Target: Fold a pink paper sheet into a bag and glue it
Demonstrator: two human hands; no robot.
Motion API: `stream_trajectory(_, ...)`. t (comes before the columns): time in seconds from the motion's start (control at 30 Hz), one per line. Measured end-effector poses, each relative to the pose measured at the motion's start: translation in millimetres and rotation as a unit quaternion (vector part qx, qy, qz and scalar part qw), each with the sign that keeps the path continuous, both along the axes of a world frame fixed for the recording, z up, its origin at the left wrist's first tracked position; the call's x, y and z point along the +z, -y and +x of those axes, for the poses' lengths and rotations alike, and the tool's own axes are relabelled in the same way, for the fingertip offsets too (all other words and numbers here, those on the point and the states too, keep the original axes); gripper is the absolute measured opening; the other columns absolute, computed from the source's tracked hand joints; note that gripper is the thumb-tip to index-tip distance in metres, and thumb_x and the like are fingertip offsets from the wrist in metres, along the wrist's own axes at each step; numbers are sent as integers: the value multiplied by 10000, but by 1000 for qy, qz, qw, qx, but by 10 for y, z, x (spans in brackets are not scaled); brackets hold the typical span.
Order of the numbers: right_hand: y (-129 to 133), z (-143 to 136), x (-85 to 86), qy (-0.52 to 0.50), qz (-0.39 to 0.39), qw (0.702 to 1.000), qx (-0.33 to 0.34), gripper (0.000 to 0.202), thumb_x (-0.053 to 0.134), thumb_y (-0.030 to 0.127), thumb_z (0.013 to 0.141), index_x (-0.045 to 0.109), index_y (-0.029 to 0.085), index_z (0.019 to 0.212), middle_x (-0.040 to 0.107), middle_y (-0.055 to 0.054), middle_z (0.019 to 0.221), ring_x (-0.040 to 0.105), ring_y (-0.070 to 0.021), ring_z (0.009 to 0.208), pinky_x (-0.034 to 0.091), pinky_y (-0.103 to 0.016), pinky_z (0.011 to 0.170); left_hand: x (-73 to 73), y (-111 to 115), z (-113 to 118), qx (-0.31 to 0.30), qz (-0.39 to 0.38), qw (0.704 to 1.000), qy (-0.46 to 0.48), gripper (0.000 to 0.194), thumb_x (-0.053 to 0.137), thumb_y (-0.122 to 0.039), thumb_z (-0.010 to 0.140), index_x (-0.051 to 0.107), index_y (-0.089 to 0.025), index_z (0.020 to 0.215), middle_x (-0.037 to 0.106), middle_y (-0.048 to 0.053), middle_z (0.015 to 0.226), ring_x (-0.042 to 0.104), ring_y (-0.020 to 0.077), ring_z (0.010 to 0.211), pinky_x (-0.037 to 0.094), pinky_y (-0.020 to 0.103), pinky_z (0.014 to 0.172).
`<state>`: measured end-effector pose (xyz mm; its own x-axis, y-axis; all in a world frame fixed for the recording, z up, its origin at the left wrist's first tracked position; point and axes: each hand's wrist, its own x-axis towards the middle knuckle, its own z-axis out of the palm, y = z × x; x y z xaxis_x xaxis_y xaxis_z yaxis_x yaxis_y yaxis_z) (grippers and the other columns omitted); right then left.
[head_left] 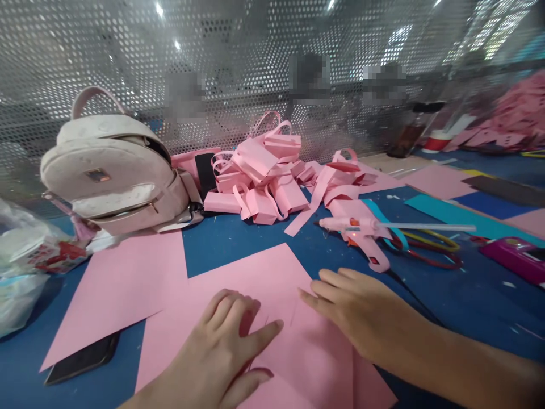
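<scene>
Several sheets of pink paper (272, 267) overlap on the blue table in front of me. My left hand (227, 346) rests on them with thumb and index finger apart and the other fingers bent. On the right part of the sheets lies my right hand (351, 307), palm down, its fingers stretched over the paper near the edge. Neither hand shows anything gripped. Just beyond my right hand, a pink glue gun (360, 230) lies on its side with a clear glue stick in its back end, and its cord runs off to the right.
Behind the sheets is a pile of small pink paper bags (264, 170) with handles. A pale backpack (114, 176) stands at left, above another pink sheet that partly covers a dark phone (85, 358). A magenta device (517, 258) and coloured strips lie right. A perforated metal panel (238, 68) rises behind.
</scene>
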<state>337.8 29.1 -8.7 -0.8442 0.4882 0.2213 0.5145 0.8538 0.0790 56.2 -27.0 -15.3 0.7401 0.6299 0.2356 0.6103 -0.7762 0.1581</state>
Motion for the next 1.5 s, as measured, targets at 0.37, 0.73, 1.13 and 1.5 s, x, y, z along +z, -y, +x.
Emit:
stream_trajectory(0.37, -219, -425, 463, -6, -251, 966, -55, 262, 650, 226, 876, 655, 204, 1137, 673, -43, 1107, 601, -219, 947, 378, -312, 726, 264, 19, -17, 22, -125, 991, 44, 397, 421, -314, 1054, 523, -337, 1437, 564, 89, 1229, 538, 252, 1130, 468, 418, 975)
stream_trajectory(0.73, -255, -522, 270, -27, -402, 915, -14, 239, 736, 328, 762, 550, 197, 691, 464, 68, 649, 417, -117, 604, 251, -251, 542, 147, 654, -349, 302, -262, 913, 87, 248, 737, -350, 795, 527, -221, 828, 592, -14, 830, 534, 195, 754, 389, 283, 685)
stream_trajectory(1.13, -304, -555, 160, -319, -365, 872, -64, 329, 555, 515, 885, 538, 194, 816, 587, -13, 828, 553, -196, 795, 412, -290, 728, 147, 231, -348, 274, -355, 781, 435, 441, 736, -581, 772, 538, -187, 767, 619, 6, 724, 605, 149, 688, 418, 219, 607)
stream_trajectory(1.5, -235, -475, 92, -362, -357, 858, -67, 314, 696, 447, 778, 625, 171, 910, 670, -51, 957, 622, -265, 956, 475, -344, 858, 79, 166, -255, 226, -359, 785, 451, 360, 811, -439, 734, 710, -136, 901, 727, 45, 820, 678, 222, 786, 528, 292, 713)
